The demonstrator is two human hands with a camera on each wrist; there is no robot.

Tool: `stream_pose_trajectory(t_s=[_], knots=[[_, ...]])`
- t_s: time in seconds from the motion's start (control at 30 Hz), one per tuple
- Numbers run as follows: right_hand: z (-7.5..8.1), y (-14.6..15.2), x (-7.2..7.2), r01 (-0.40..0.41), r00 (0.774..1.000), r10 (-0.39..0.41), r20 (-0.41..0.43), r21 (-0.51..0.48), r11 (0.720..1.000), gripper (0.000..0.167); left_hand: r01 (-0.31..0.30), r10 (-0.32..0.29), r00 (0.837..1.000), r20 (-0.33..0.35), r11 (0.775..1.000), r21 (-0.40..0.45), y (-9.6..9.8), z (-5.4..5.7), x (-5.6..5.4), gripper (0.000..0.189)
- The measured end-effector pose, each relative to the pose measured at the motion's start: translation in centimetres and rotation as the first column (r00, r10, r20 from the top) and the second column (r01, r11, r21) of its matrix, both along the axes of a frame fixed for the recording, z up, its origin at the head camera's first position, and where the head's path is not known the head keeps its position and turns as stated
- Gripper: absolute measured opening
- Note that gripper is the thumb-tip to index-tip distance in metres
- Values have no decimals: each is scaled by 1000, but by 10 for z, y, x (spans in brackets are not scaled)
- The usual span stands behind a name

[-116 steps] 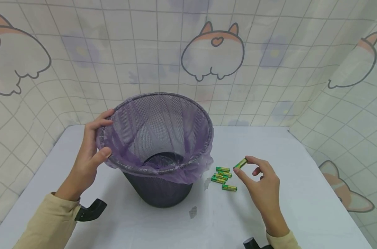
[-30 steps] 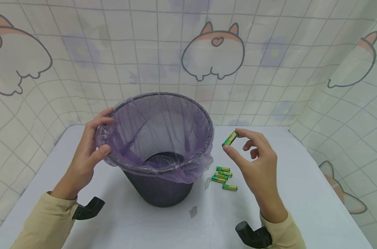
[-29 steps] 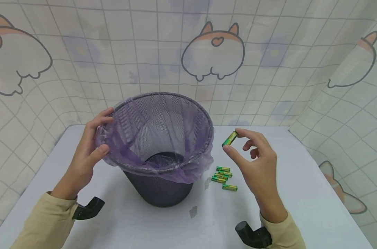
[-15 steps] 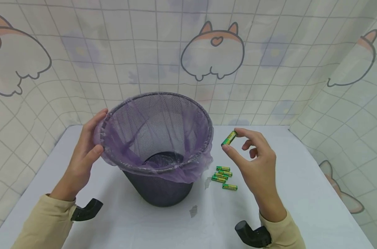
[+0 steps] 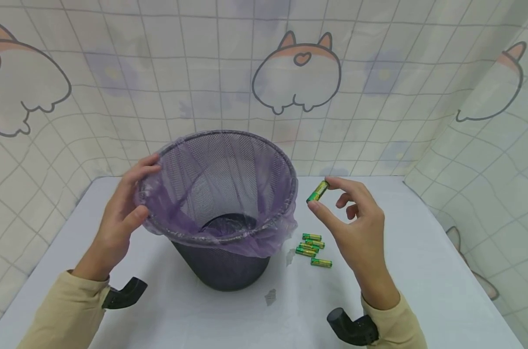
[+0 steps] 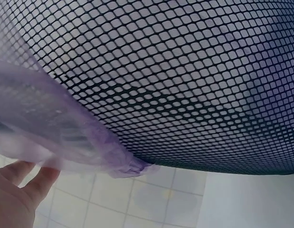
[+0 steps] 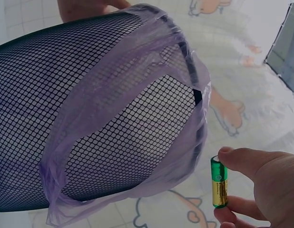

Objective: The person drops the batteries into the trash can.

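A black mesh wastebasket [image 5: 229, 271] with a purple liner bag [image 5: 272, 194] folded over its rim stands on the white table, its mouth towards me. My left hand [image 5: 115, 228] holds its left rim, fingertips over the edge and thumb on the liner. In the left wrist view, the fingers [image 6: 42, 183] meet the liner below the mesh. My right hand [image 5: 355, 223] pinches a green and gold battery [image 5: 318, 191] between thumb and finger, in the air right of the rim and apart from it. In the right wrist view, the battery [image 7: 219, 182] is held by its ends.
Several matching batteries [image 5: 309, 245] lie in a small group on the table, right of the wastebasket, with one battery [image 5: 321, 262] slightly nearer me. Grey patches [image 5: 270, 297] mark the white table [image 5: 229, 325]. A patterned curtain [image 5: 216, 97] surrounds the back and sides.
Since the oldest frame, my right hand has lifted the battery up and left, beside the rim. My left fingers slipped back from the rim half a second ago and now lie over it again.
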State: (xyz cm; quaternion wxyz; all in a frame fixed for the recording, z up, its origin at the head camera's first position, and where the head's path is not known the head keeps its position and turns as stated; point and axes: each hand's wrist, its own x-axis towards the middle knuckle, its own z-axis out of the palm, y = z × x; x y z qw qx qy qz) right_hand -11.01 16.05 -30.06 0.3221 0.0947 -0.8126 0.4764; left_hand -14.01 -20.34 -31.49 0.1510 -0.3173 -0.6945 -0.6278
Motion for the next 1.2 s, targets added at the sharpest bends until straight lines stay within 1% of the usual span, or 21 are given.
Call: stream_pose_trajectory(t_s=[0.2, 0.43, 0.57, 0.77, 0.9, 1.03, 1.2], knots=[[1, -2, -1, -8, 1000, 8, 4, 8, 1000, 45, -42, 42, 999, 7, 999, -20, 4, -1, 0, 49], [3, -8, -4, -36, 999, 36, 15, -11, 999, 44, -33, 31, 998, 56, 999, 43, 9, -4, 0, 46], [5, -14, -5, -59, 998, 60, 10, -14, 998, 44, -35, 30, 997, 68, 997, 74, 12, -4, 0, 45], [8, -22, -5, -84, 996, 84, 2, -25, 996, 44, -53, 47, 995, 86, 996, 73, 13, -3, 0, 43], [9, -25, -6, -93, 996, 92, -5, -20, 996, 44, -57, 50, 994, 102, 996, 66, 13, -3, 0, 45], [10, -28, -7, -102, 995, 102, 6, -23, 994, 44, -69, 62, 991, 117, 996, 52, 12, -4, 0, 52], [10, -30, -8, -126, 992, 126, 14, -27, 992, 43, -78, 73, 990, 117, 996, 42, 12, -4, -1, 60]])
